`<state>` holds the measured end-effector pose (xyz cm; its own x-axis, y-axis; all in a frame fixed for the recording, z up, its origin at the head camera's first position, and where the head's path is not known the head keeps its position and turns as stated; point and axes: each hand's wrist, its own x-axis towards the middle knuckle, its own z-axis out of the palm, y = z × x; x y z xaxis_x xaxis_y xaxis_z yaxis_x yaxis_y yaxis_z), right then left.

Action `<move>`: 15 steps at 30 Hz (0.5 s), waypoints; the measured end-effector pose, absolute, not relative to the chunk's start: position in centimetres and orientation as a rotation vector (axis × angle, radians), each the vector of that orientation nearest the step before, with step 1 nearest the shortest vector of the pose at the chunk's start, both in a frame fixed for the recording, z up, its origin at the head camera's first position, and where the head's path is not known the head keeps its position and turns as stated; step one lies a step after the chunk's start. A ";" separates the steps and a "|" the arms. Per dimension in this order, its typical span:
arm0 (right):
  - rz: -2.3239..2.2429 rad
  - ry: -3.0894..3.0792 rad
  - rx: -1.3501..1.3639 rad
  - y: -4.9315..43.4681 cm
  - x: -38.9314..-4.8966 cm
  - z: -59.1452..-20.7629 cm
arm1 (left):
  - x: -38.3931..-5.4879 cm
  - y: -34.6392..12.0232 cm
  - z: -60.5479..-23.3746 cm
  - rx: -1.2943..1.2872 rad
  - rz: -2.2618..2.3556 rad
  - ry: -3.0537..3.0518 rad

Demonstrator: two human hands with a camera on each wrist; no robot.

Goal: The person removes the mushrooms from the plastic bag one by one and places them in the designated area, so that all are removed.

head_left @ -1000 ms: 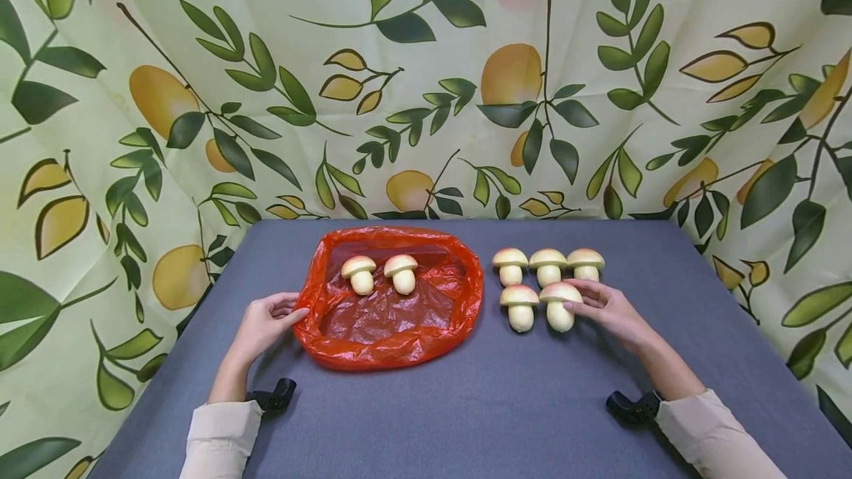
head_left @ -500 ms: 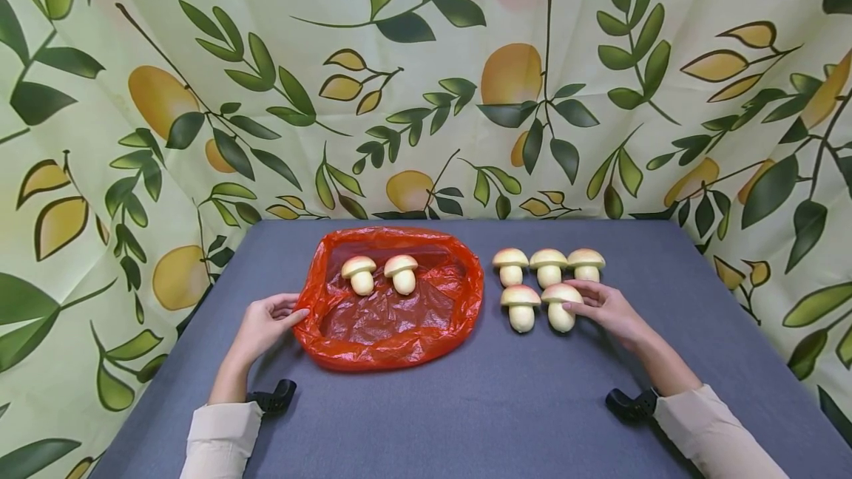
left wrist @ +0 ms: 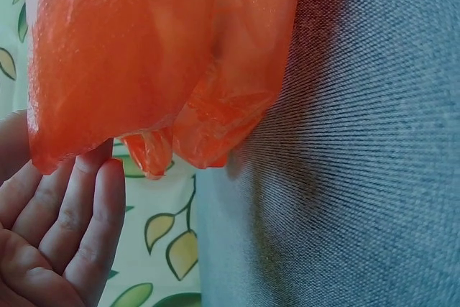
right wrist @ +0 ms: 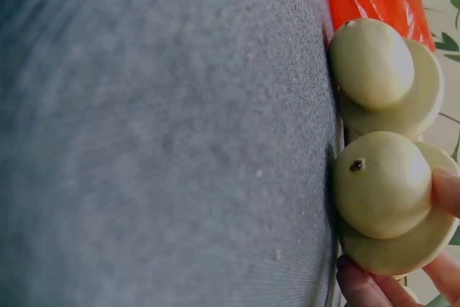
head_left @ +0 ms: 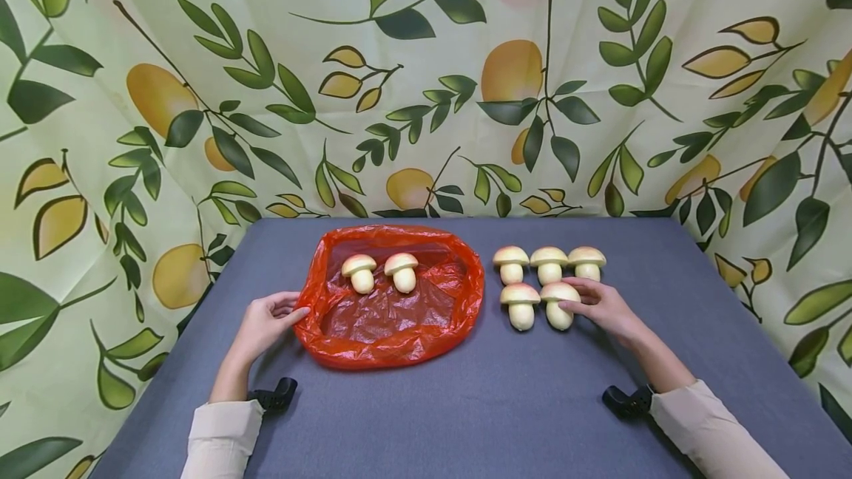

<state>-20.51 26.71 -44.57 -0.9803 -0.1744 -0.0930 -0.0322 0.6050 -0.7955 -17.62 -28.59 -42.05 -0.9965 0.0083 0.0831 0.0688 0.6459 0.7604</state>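
Note:
A red plastic bag point(head_left: 393, 352) lies with its mouth spread wide on the table, and two model mushrooms point(head_left: 362, 281) rest inside it. My left hand point(head_left: 268, 325) pinches the bag's left rim between thumb and fingers; in the left wrist view the red film point(left wrist: 144, 48) hangs over those fingers point(left wrist: 72, 213). To the bag's right, my right hand point(head_left: 607, 310) grips the front-right mushroom point(head_left: 556, 315) by its cap and stem. The right wrist view has this mushroom's round stem end point(right wrist: 381, 185) close at the table, the thumb against it and fingers under the cap.
Beside the held mushroom stands another mushroom point(head_left: 521, 316), with a row of three behind, among them a middle mushroom point(head_left: 549, 274). Grey-blue cloth covers the table point(head_left: 439, 420). A leaf-and-fruit patterned curtain point(head_left: 439, 58) rises behind the table and along its sides.
My right hand and forearm have shifted very slightly left, the gripped mushroom with them, closer to its neighbour. The left hand and the bag stay as they were.

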 end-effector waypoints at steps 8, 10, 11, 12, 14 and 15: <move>-1.346 2.652 -0.145 26.5 -20.7 -44.5 | -17.7 -28.6 -42.0 -0.042 -1.291 -2.799; -1.355 2.644 -0.138 26.4 -20.6 -44.5 | -17.6 -28.6 -42.0 -0.043 -1.293 -2.796; -1.354 2.645 -0.135 26.4 -20.7 -44.5 | -17.6 -28.6 -41.9 -0.043 -1.295 -2.795; -1.353 2.647 -0.132 26.3 -20.7 -44.5 | -17.6 -28.6 -41.9 -0.043 -1.293 -2.794; -1.345 2.653 -0.128 26.3 -20.7 -44.5 | -17.6 -28.5 -41.9 -0.045 -1.292 -2.794; -1.340 2.658 -0.128 26.3 -20.7 -44.5 | -17.6 -28.5 -41.9 -0.048 -1.292 -2.793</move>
